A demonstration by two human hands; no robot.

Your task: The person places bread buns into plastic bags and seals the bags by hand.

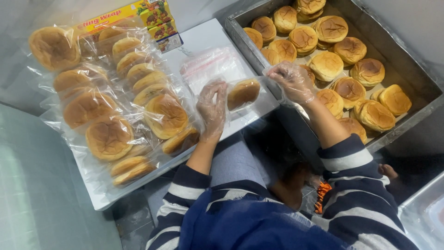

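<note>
Both hands gloved in thin clear plastic; my left hand (212, 107) and right hand (292, 81) each pinch an end of a clear bag (249, 92) with one bun (243, 93) inside, held just above the near right corner of the white board (208, 34). Left fingers closed on the bag's near-left edge, right fingers closed on its far-right edge; bun sits between the two grips, not touched directly as far as I can tell. Risk, as I judge it: the film is slick on slick gloves, so a slack pinch could let the bag tip and the bun slide out toward the gap between the board and the metal tray (416, 76), down toward my lap. Squeezing harder could dent the soft crust. Left of my left hand the board is crowded with bagged buns (108, 136) stacked edge to edge right to its near edge; a nudge from my wrist could push the nearest ones off that edge. Spare bags (215, 65) lie on the board's middle, just beyond the held bag, loose enough to drag along. Open room: the far right part of the board, short of the carton (138, 16) at the far edge. Tray wall stands close under my right wrist; loose buns (326, 65) fill it
</note>
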